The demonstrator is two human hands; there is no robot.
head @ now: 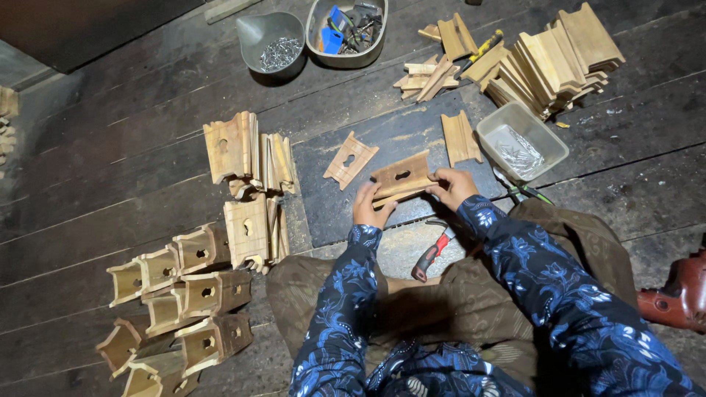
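sleeves [515,257]: blue floral | wood panel [401,179]: tan | hammer handle [426,262]: red-black | tub [522,140]: grey

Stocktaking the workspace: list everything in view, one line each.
wooden panel with slot: one, tan, held in both hands over the dark board
dark board: one, grey-black, floor centre
loose slotted panel: one, light tan, on the board, left of the held panel
plain panel: one, tan, beside the plastic tub
plastic tub: one, grey-white, right of the board, small metal pieces inside
stacked panels: many, tan, top right
panel bundles: several, tan, left of the board
assembled wooden boxes: about eight, tan and brown, bottom left
metal bowls: two, grey, top centre
hammer: one, red-black handle, on the lap
left hand: grip on the panel's left end
right hand: grip on the panel's right end
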